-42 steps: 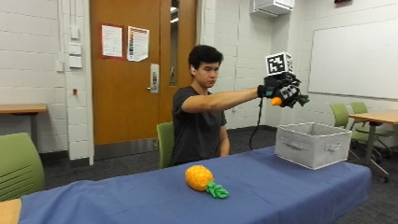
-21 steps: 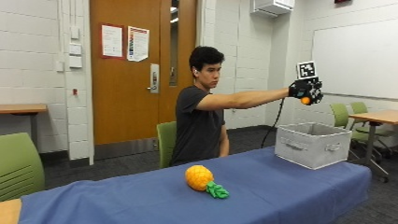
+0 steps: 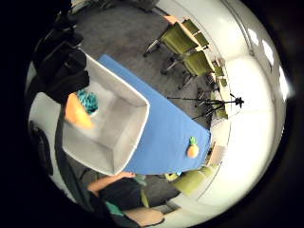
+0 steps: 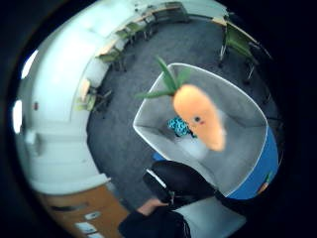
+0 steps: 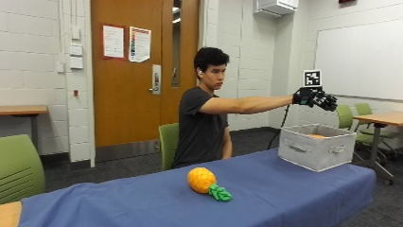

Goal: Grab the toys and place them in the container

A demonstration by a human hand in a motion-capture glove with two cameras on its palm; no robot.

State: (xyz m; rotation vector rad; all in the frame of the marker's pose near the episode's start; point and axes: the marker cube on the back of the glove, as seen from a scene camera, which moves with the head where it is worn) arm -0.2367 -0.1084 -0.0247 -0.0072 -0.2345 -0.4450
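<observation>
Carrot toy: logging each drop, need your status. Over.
Right hand open, above grey container. Carrot toy out of hand, at container mouth. Pineapple toy left on blue table. Nothing in the way.

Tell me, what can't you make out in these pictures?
- Teal toy: in the outside view the wall of the grey container hides it. In the palm views it is small and partly behind the carrot toy, so its kind is unclear.
- Carrot toy: blurred in both palm views. The outside view shows only an orange sliver at the rim, so whether it has landed is unclear.
- Pineapple toy: tiny in the little finger side palm view.
</observation>
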